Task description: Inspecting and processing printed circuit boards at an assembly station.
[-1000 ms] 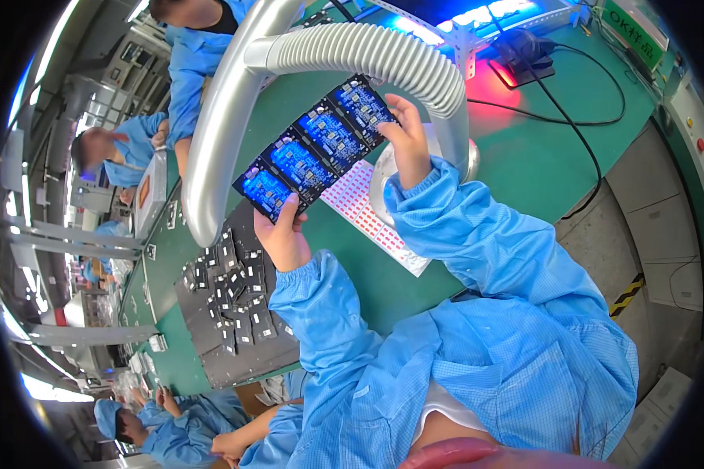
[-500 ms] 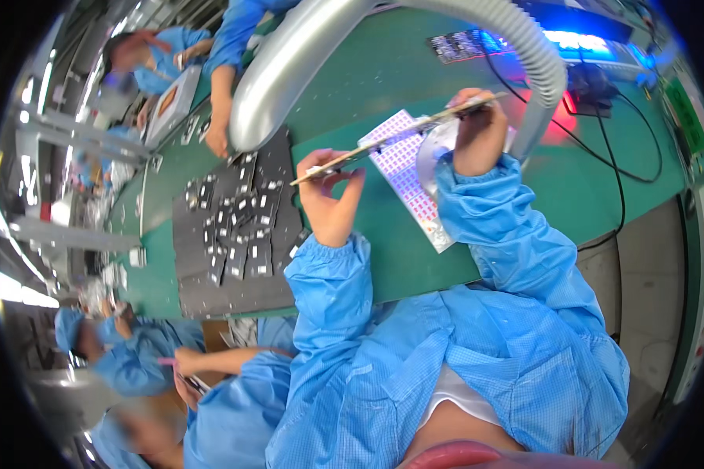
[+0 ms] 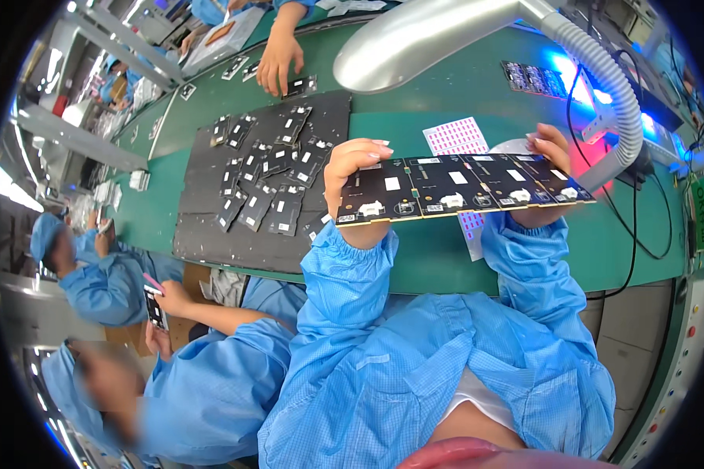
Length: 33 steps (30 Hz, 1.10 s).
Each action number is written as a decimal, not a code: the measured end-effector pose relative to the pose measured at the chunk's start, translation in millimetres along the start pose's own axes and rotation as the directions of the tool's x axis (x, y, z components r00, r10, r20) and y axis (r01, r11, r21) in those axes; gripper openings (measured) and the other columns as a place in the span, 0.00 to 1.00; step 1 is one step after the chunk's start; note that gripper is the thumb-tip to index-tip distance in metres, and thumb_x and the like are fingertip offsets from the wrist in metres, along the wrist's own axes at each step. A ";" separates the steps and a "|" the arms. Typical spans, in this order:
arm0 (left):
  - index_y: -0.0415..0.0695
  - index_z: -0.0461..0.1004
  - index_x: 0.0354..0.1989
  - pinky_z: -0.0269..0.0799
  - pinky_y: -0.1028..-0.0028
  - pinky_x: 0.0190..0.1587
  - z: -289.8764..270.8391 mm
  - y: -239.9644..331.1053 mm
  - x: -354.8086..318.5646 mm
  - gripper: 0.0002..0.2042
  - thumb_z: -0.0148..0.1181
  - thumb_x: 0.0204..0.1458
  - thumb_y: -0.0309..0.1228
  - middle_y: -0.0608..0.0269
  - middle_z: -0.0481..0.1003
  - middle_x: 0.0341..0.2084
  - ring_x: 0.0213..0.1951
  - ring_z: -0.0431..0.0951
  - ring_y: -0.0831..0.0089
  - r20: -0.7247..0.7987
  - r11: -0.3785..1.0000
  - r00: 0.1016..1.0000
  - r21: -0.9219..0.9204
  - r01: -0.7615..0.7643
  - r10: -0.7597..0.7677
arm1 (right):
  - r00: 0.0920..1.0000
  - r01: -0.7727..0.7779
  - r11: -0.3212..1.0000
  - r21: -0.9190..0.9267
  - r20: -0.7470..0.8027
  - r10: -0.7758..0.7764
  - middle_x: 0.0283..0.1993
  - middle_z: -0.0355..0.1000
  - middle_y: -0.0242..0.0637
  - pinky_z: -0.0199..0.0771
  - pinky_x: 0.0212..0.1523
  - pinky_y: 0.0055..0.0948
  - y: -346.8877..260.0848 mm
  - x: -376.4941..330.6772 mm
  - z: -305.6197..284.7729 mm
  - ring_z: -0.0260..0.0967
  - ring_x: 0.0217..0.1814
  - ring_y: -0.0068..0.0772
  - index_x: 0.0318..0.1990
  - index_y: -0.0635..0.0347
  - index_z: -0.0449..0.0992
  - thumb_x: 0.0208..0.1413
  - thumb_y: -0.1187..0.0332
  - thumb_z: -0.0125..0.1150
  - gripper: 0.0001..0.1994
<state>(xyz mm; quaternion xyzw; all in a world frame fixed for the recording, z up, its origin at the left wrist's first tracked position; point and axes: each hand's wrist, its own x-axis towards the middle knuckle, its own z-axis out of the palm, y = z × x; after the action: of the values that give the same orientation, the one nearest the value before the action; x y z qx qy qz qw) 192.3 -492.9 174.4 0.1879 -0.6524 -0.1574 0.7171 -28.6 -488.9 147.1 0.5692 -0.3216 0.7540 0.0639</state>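
A long panel of joined black circuit boards (image 3: 436, 178) is held up in front of me, its broad face tilted into view. White labels and small white connectors sit along it. My left hand (image 3: 347, 173) grips the panel's left end, fingers over the top edge. At the other end my right hand (image 3: 552, 145) grips it, partly hidden behind the board. Below and behind the panel, a sheet of pink-and-white stickers (image 3: 454, 134) lies on the green table mat (image 3: 414, 270), partly covered. A pale round object (image 3: 511, 146) shows beside the right hand.
To the left, a black sheet (image 3: 203, 234) carries several separate black boards (image 3: 283, 209). A co-worker's hand (image 3: 280, 64) is over a board beyond it. A grey lamp (image 3: 422, 43) with a ribbed neck overhangs the table. Cables (image 3: 635, 234) run along the right; co-workers sit at left.
The panel has turned from edge-on to show its labelled face, and both hands have shifted right in view and levelled it. The co-worker's hand is now at a board.
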 end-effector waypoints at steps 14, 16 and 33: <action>0.40 0.67 0.31 0.69 0.69 0.41 -4.8 24.6 15.7 0.12 0.61 0.36 0.21 0.56 0.73 0.29 0.35 0.73 0.62 0.171 0.978 0.980 0.160 -0.132 0.104 | 0.806 -0.575 0.632 0.520 0.227 0.547 0.52 0.63 0.52 0.71 0.45 0.27 -14.3 -13.4 -12.4 0.66 0.45 0.33 0.60 0.69 0.48 0.60 0.50 0.32 0.31; 0.40 0.64 0.34 0.68 0.66 0.41 -12.8 21.8 12.7 0.13 0.61 0.42 0.28 0.54 0.72 0.29 0.35 0.73 0.62 0.238 0.959 0.963 0.218 -0.179 0.126 | 0.826 -0.555 0.674 0.487 0.232 0.513 0.52 0.63 0.54 0.70 0.47 0.28 -18.2 -14.1 -9.9 0.66 0.47 0.37 0.59 0.68 0.52 0.60 0.54 0.35 0.27; 0.36 0.67 0.29 0.74 0.70 0.35 -35.7 9.7 -2.3 0.14 0.59 0.33 0.09 0.53 0.74 0.25 0.30 0.77 0.65 -0.151 0.869 0.865 -0.221 0.443 -0.479 | 0.910 -0.381 0.837 0.392 0.321 0.264 0.37 0.72 0.55 0.69 0.45 0.39 -48.6 -12.0 -5.8 0.71 0.41 0.49 0.41 0.71 0.68 0.57 0.76 0.39 0.10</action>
<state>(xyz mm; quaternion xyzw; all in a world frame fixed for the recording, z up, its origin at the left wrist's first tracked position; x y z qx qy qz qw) 227.5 -481.0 174.2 0.2887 -0.4958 -0.3627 0.7344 -6.8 -444.3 155.5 0.5971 -0.2375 0.7280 -0.2388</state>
